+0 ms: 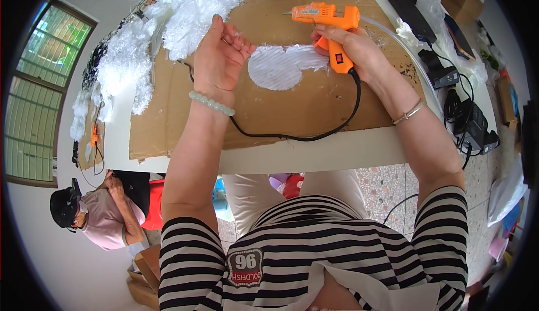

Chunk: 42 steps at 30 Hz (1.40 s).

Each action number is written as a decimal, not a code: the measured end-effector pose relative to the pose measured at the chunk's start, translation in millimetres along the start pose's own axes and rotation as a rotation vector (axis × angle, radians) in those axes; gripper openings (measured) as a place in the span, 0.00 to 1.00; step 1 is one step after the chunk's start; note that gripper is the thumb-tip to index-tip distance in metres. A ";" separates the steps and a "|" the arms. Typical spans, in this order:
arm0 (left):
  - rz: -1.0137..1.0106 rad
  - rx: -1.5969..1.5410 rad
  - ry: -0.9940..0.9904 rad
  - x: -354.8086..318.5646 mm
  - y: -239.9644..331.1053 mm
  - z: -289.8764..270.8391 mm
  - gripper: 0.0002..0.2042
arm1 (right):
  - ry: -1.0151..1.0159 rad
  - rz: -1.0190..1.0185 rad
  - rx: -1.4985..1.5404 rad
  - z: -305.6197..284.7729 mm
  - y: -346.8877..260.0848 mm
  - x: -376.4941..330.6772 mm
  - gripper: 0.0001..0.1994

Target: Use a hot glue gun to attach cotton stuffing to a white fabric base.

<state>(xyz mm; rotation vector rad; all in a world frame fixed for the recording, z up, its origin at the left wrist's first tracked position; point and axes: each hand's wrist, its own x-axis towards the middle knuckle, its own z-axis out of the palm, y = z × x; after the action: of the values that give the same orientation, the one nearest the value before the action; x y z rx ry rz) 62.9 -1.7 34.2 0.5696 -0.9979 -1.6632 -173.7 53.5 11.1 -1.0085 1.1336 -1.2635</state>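
My right hand (359, 47) is wrapped round the handle of an orange hot glue gun (323, 13), whose nozzle points left. From its handle a black cord (306, 138) loops down and passes behind my left wrist. Lying on the cardboard between my hands is a flat white ribbed piece (278, 67), rounded at the left with a narrower strip reaching toward the glue gun. My left hand (220, 58) is raised beside its rounded end, palm partly turned up, thumb apart from the loosely curled fingers. Nothing can be made out in it.
Piles of shiny white shredded strands (191, 13) cover the far left. Brown cardboard (168, 126) lies over the white table (314, 156). Black adapters with cords (471, 123) stand at the right edge. Another person (104, 210) sits at the left, near a second orange glue gun (94, 135).
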 end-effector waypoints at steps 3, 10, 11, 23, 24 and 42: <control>-0.027 -0.065 -0.068 6.6 -2.6 3.5 0.15 | 0.012 -0.005 0.005 -0.6 0.0 0.0 0.13; 0.029 0.118 0.021 13.4 -17.4 10.1 0.04 | 0.021 -0.005 -0.028 2.0 -4.5 -4.3 0.13; 0.033 0.149 0.053 13.5 -20.1 6.6 0.04 | 0.021 -0.022 -0.009 5.1 -5.0 -5.6 0.13; 0.141 0.390 -0.004 29.1 -17.7 -45.7 0.04 | 0.049 -0.070 0.015 -1.6 2.7 -1.0 0.13; 0.154 0.397 -0.030 29.7 -13.0 -51.6 0.04 | -0.008 -0.151 0.056 1.3 2.8 0.2 0.13; 0.189 0.335 0.104 42.9 -21.4 -62.0 0.03 | 0.034 -0.148 0.093 1.0 8.6 1.3 0.13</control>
<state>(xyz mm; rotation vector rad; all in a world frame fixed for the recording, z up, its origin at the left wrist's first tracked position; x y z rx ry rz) 85.7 -60.6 -12.2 0.7501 -1.2239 -1.2955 -171.2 52.7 2.7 -1.0196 1.0308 -1.4431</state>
